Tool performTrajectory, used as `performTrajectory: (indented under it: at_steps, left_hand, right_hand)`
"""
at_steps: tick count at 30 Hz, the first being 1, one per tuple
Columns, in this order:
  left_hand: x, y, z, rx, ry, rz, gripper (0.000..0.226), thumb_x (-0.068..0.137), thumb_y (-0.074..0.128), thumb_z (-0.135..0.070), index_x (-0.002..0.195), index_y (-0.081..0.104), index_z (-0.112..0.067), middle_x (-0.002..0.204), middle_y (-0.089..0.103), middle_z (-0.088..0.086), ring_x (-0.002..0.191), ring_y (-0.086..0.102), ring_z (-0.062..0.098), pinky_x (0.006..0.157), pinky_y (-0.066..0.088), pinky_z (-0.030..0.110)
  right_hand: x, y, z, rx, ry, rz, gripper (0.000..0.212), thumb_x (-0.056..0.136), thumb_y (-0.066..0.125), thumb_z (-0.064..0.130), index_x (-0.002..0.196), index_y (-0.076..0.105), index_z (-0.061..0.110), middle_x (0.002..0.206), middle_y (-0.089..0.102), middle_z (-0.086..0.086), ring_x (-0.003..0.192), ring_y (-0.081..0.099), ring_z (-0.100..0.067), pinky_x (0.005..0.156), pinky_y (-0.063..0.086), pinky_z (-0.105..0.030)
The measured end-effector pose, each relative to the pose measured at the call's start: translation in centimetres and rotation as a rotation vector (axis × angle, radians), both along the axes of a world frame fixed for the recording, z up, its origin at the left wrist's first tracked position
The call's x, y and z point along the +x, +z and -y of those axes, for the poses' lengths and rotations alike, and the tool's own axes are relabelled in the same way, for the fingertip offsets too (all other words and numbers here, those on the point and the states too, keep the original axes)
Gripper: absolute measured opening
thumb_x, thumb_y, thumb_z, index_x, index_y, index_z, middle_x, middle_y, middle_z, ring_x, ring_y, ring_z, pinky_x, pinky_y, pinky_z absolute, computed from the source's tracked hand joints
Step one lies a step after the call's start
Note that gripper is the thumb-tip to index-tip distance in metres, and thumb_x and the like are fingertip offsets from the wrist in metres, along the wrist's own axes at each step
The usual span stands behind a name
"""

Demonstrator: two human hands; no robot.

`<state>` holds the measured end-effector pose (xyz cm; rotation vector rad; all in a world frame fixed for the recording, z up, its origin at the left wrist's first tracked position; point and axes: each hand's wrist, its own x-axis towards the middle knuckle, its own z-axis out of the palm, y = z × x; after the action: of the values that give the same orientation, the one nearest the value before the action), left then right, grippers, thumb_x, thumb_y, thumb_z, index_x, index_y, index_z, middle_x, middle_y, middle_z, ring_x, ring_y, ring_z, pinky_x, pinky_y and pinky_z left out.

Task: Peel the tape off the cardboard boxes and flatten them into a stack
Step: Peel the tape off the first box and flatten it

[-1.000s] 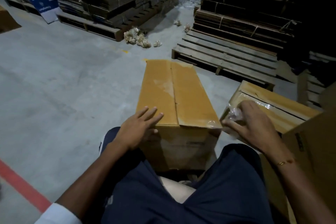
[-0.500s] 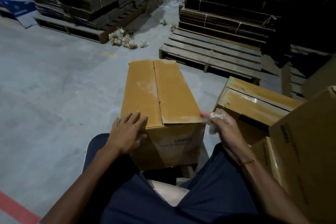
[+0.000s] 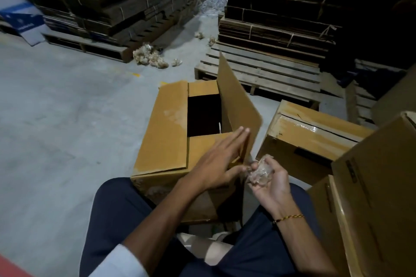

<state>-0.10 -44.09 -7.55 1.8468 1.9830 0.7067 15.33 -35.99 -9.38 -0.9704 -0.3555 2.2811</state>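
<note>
Dim warehouse light, deep shadow at upper right (detail lost), motion blur on left hand (image 3: 216, 164), wide-angle bending at edges

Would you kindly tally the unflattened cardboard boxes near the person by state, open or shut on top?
Open box, right flap raised: 1
Taped box, top shut: 1
Big box at right, top out of view: 1
Total: 3
</note>
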Motion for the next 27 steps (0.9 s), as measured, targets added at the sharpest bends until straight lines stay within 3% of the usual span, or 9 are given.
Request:
performTrajectory:
  at_steps: [4, 6, 8, 11, 14, 16, 20, 24, 27]
  left_hand:
    - [-0.4, -3.3, 0.0, -0.405, -0.013, -0.188, 0.098, 0.088, 0.047, -0.076, 0.151, -0.023, -0.050, 0.169, 0.006, -0.002, 0.151, 0.019, 0.031, 0.117, 0.021, 0.062]
    - [-0.6, -4.6, 0.7, -0.507, 0.021, -0.151, 0.100, 0.083, 0.039, -0.085, 0.153, -0.020, -0.046, 0.169, 0.008, -0.001, 0.153, 0.012, 0.029, 0.118, 0.014, 0.066]
    - [-0.7, -4.9, 0.7, -0.544, 0.053, -0.152, 0.101, 0.080, 0.034, -0.090, 0.156, -0.013, -0.043, 0.169, 0.006, -0.001, 0.154, 0.007, 0.029, 0.119, 0.011, 0.066]
    - [-1.0, -3.7, -0.2, -0.656, 0.074, -0.052, 0.082, 0.091, 0.030, -0.080, 0.159, 0.011, -0.039, 0.169, 0.007, -0.004, 0.154, 0.004, 0.029, 0.119, 0.008, 0.065]
    - [-1.3, -1.3, -1.3, -0.742, 0.201, 0.063, 0.050, 0.107, 0.035, -0.035, 0.151, 0.041, -0.013, 0.162, 0.029, 0.007, 0.149, 0.021, 0.026, 0.118, 0.012, 0.041]
    - [-1.8, -1.3, -1.8, -0.781, 0.350, 0.097, 0.049, 0.104, 0.049, -0.016, 0.148, 0.040, 0.002, 0.158, 0.034, 0.018, 0.144, 0.032, 0.030, 0.112, 0.022, 0.035]
    - [-2.7, -1.5, -1.4, -0.608, 0.613, 0.225, 0.074, 0.098, 0.063, -0.010, 0.158, 0.020, -0.007, 0.160, 0.028, 0.020, 0.144, 0.034, 0.034, 0.107, 0.034, 0.037]
    - [-6.2, -0.7, -2.6, -0.579, 0.438, -0.095, 0.046, 0.104, 0.047, -0.021, 0.149, 0.038, -0.016, 0.150, 0.042, 0.013, 0.143, 0.028, 0.034, 0.113, 0.028, 0.051]
    - [-8.1, 0.2, -2.5, -0.616, 0.303, -0.259, 0.039, 0.099, 0.054, -0.023, 0.137, 0.052, -0.023, 0.136, 0.056, 0.008, 0.136, 0.037, 0.036, 0.109, 0.029, 0.066]
  right_hand:
    - [1.5, 0.4, -1.9, 0.589, 0.371, 0.681, 0.021, 0.106, 0.046, 0.024, 0.110, 0.059, 0.007, 0.083, 0.060, -0.012, 0.061, 0.068, -0.021, 0.043, 0.040, -0.025]
    - [3.1, 1.5, -3.1, 0.950, 0.467, 1.015, 0.019, 0.105, 0.049, 0.026, 0.099, 0.058, 0.010, 0.081, 0.063, -0.008, 0.066, 0.069, -0.023, 0.047, 0.048, -0.030]
    - [5.0, 3.1, -4.5, 1.126, 0.419, 1.184, 0.019, 0.103, 0.051, 0.028, 0.089, 0.057, 0.017, 0.082, 0.065, -0.008, 0.073, 0.067, -0.027, 0.059, 0.054, -0.040]
    - [6.7, 5.1, -5.5, 1.138, 0.448, 1.108, 0.017, 0.101, 0.052, 0.035, 0.092, 0.052, 0.022, 0.090, 0.066, -0.009, 0.080, 0.067, -0.029, 0.074, 0.055, -0.050]
    - [6.0, 5.7, -3.5, 1.149, 0.638, 0.958, 0.011, 0.101, 0.055, 0.036, 0.099, 0.051, 0.026, 0.103, 0.065, -0.004, 0.088, 0.066, -0.021, 0.079, 0.055, -0.045]
    - [4.9, 5.5, -1.1, 1.210, 0.688, 0.800, 0.007, 0.100, 0.058, 0.033, 0.102, 0.054, 0.028, 0.115, 0.063, 0.009, 0.097, 0.065, -0.011, 0.084, 0.058, -0.042]
    - [2.7, 5.5, 3.4, 1.208, 0.893, 0.479, 0.011, 0.098, 0.064, 0.028, 0.098, 0.058, 0.019, 0.128, 0.065, 0.015, 0.109, 0.064, -0.005, 0.082, 0.054, -0.026]
    - [0.2, 4.5, 6.2, 1.536, 1.139, 0.628, 0.018, 0.099, 0.056, 0.034, 0.097, 0.050, 0.017, 0.152, 0.044, 0.002, 0.142, 0.036, -0.004, 0.096, 0.044, -0.033]
    - [-1.0, 3.8, 7.2, 1.710, 1.100, 0.817, 0.016, 0.103, 0.046, 0.035, 0.099, 0.040, 0.020, 0.113, 0.043, 0.003, 0.100, 0.048, -0.014, 0.083, 0.045, -0.042]
